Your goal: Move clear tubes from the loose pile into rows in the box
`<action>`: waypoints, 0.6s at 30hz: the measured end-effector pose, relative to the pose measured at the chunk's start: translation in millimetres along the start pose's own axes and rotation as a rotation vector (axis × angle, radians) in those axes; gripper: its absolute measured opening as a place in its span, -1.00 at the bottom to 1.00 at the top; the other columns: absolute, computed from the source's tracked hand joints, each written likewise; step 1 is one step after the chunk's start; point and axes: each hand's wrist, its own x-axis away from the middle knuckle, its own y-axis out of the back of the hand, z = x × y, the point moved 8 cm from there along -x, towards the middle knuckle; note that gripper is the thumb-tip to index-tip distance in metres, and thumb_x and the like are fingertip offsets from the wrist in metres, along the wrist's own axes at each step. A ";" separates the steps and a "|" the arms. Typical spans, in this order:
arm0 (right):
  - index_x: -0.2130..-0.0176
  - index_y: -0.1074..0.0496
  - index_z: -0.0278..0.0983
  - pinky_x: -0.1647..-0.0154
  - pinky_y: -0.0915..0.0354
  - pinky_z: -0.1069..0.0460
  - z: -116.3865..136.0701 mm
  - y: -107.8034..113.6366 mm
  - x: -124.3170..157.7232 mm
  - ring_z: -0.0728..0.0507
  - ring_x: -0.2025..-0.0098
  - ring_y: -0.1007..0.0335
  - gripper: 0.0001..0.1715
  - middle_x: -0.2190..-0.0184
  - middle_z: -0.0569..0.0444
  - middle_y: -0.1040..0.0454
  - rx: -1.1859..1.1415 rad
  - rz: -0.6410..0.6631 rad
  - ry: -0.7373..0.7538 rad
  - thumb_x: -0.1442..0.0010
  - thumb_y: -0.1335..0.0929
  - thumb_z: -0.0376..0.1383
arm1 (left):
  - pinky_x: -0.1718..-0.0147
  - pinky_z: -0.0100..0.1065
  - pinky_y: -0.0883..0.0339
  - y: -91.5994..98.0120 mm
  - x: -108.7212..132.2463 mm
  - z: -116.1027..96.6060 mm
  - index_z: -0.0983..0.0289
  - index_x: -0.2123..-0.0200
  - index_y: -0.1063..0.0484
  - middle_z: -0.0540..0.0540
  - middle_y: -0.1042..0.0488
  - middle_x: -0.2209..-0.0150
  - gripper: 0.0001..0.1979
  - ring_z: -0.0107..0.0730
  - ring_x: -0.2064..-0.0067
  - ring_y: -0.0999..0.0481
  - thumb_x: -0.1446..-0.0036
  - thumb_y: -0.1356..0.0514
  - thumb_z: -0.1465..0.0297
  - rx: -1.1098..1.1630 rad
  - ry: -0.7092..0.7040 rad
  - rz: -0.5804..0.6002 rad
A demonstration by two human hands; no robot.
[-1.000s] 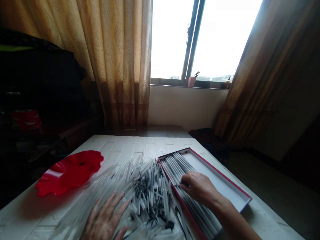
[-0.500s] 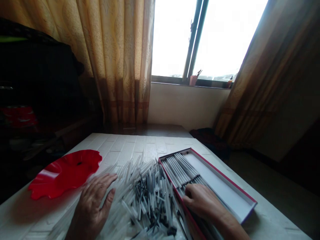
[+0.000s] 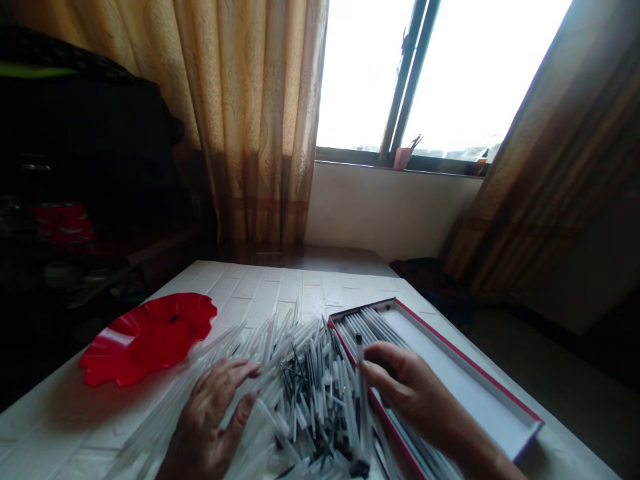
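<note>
A big loose heap of clear plastic pens point(image 3: 295, 387) with black tips covers the near middle of the white table point(image 3: 280, 287). My left hand point(image 3: 213, 417) lies on the heap's left side, fingers stretched and slightly apart. My right hand point(image 3: 410, 393) rests over the left rim of a long red-edged white box point(image 3: 470, 387), fingers pinched round one pen point(image 3: 361, 387) that stands out above the heap. Pens lie in neat rows along the box's left half point(image 3: 370, 327). The box's right half shows bare white.
A red wavy-edged plastic dish point(image 3: 150, 337) sits at the table's left. Beyond the table hang tan curtains point(image 3: 250, 120) and a bright window point(image 3: 430, 73) with a small cup on its sill. Dark furniture stands at left; the floor drops away at right.
My left hand slid from the near edge up onto the pile. My right hand drew back from the rows in the box to its left rim and now pinches a single pen.
</note>
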 end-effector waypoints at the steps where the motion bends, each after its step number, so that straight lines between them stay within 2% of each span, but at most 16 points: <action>1: 0.48 -0.31 -0.19 0.59 -0.18 0.08 3.1 -15.9 -2.3 -0.03 0.60 -0.25 -0.70 0.58 0.16 -0.37 -0.142 0.023 -0.017 -0.14 -0.28 -0.05 | -0.17 -0.29 -0.31 -4.3 2.1 -5.5 0.12 -0.12 -0.35 0.02 -0.62 0.09 -0.69 -0.31 -0.04 -0.57 -0.38 -0.07 0.22 0.036 -0.029 0.031; 5: 0.41 -0.30 -0.22 0.57 -0.21 0.10 6.0 -75.7 -8.1 0.00 0.60 -0.32 -0.63 0.54 0.13 -0.45 -0.462 0.077 -0.033 -0.19 -0.32 0.01 | -0.20 -0.29 -0.27 -15.3 7.7 -30.9 0.21 -0.22 -0.25 0.02 -0.64 0.23 -0.47 -0.31 0.09 -0.64 -0.35 -0.01 0.01 0.095 -0.212 0.068; 8: 0.40 -0.29 -0.24 0.59 -0.18 0.13 1.8 -95.8 -9.0 0.00 0.60 -0.36 -0.53 0.56 0.14 -0.45 -0.579 0.060 -0.015 -0.21 -0.34 0.09 | -0.07 -0.34 -0.39 -16.7 5.5 -36.4 0.20 -0.12 -0.30 -0.03 -0.62 0.35 -0.59 -0.35 0.23 -0.67 -0.39 -0.01 0.07 0.040 -0.201 0.066; 11: 0.40 -0.32 -0.26 0.64 -0.09 0.16 -4.9 -100.5 -8.6 0.01 0.59 -0.37 -0.45 0.53 0.13 -0.48 -0.629 0.086 -0.040 -0.18 -0.37 0.16 | 0.15 -0.41 -0.47 -13.4 1.5 -31.9 0.14 0.04 -0.33 -0.04 -0.61 0.36 -0.78 -0.38 0.28 -0.66 -0.44 0.02 0.20 -0.015 -0.109 0.088; 13: 0.34 -0.37 -0.28 0.65 -0.04 0.18 -11.9 -95.6 -8.8 0.02 0.58 -0.37 -0.40 0.51 0.12 -0.49 -0.666 0.075 -0.075 -0.10 -0.42 0.21 | 0.24 -0.44 -0.48 -8.2 -0.1 -30.1 0.13 0.08 -0.35 -0.03 -0.62 0.33 -0.78 -0.40 0.31 -0.66 -0.45 0.02 0.19 -0.030 -0.100 0.068; 16: 0.24 -0.44 -0.29 0.64 -0.06 0.18 -26.7 -82.9 -9.2 0.00 0.55 -0.39 -0.30 0.51 0.11 -0.52 -0.717 0.005 -0.137 0.01 -0.47 0.25 | 0.25 -0.48 -0.48 -2.3 -1.3 -26.7 0.14 0.09 -0.38 -0.04 -0.63 0.33 -0.74 -0.43 0.34 -0.66 -0.45 0.02 0.16 -0.063 -0.099 0.011; 18: 0.28 -0.47 -0.30 0.64 -0.07 0.18 -36.2 -76.8 -9.0 0.00 0.55 -0.39 -0.29 0.51 0.09 -0.53 -0.726 -0.030 -0.174 0.06 -0.49 0.26 | 0.25 -0.51 -0.49 -2.7 -1.9 -23.8 0.13 0.10 -0.39 -0.05 -0.64 0.33 -0.73 -0.44 0.34 -0.67 -0.45 0.02 0.15 -0.068 -0.085 0.002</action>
